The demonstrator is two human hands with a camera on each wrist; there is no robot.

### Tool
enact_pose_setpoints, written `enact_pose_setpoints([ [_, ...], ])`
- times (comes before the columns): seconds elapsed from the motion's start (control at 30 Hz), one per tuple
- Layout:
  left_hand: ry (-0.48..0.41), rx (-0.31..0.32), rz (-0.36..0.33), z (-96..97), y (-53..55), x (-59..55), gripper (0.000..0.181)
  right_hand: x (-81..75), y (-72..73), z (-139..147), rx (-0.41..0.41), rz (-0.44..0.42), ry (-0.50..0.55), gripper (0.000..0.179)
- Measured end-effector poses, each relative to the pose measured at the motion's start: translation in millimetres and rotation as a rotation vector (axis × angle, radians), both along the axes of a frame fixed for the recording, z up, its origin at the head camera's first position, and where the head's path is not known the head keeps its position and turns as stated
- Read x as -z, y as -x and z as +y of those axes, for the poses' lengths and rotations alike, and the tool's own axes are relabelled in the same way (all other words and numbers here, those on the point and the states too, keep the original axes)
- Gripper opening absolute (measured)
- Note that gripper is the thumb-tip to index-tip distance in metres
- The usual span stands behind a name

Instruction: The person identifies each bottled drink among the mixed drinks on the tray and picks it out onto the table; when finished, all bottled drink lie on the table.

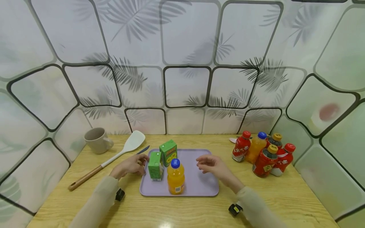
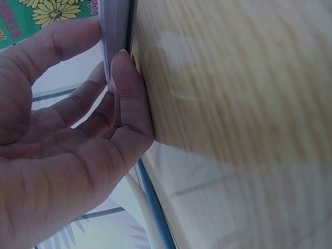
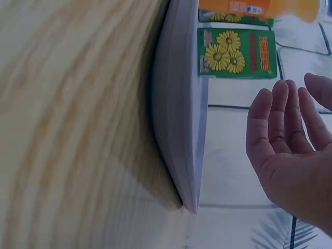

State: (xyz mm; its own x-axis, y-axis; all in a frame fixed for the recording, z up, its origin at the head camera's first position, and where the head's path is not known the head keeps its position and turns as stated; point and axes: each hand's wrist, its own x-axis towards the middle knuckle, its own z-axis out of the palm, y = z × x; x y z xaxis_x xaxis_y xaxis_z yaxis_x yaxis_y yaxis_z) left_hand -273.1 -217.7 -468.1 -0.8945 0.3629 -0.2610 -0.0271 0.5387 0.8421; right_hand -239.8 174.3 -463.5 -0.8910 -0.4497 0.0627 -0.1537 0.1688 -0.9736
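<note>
A lilac tray (image 1: 196,186) lies on the table, with two green drink cartons (image 1: 155,166) and an orange juice bottle with a blue cap (image 1: 176,179) standing on it. At the tray's left edge is my left hand (image 1: 132,165). In the left wrist view its fingers (image 2: 127,88) pinch the rim, one of them tucked low between tray and table. My right hand (image 1: 214,167) hovers over the tray's right part, holding nothing. Its fingers (image 3: 277,119) are extended and slightly bent, apart from the tray and cartons in the right wrist view.
Several drink bottles (image 1: 265,160) cluster at the right. On the left are a grey mug (image 1: 98,141), a white spatula with a wooden handle (image 1: 114,158) and a dark blue utensil (image 1: 143,149), partly hidden. A pinkish utensil tip (image 1: 232,140) shows behind the bottles. The wall (image 1: 185,120) closes off the back.
</note>
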Motion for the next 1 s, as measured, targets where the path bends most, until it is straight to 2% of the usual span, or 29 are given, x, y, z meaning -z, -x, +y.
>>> enact_pose_setpoints([
  [0.2, 0.005, -0.014, -0.004, 0.7, 1.8, -0.3, 0.055, -0.2, -3.3, -14, -0.052, -0.011, -0.019, 0.045],
  [0.37, 0.007, -0.002, 0.004, 0.9, 0.3, -0.9, 0.055, -2.2, -7.3, -27, -0.085, -0.001, -0.034, 0.048],
  [0.57, 0.015, 0.005, 0.001, -0.9, -0.2, 0.9, 0.054, -3.5, -13.6, -45, -0.105, 0.063, -0.063, 0.053],
  [0.77, 0.009, 0.002, -0.003, -1.8, -0.1, 2.4, 0.053, -6.4, -21.6, -57, -0.135, 0.125, -0.036, 0.058],
  [0.9, 0.014, 0.005, 0.001, -1.8, 1.5, 2.2, 0.053, -9.1, -24.9, -63, -0.133, 0.180, -0.025, 0.061],
  [1.0, 0.016, 0.012, -0.003, -0.3, 3.1, 1.4, 0.053, -9.2, -26.0, -66, -0.120, 0.186, -0.020, 0.062],
])
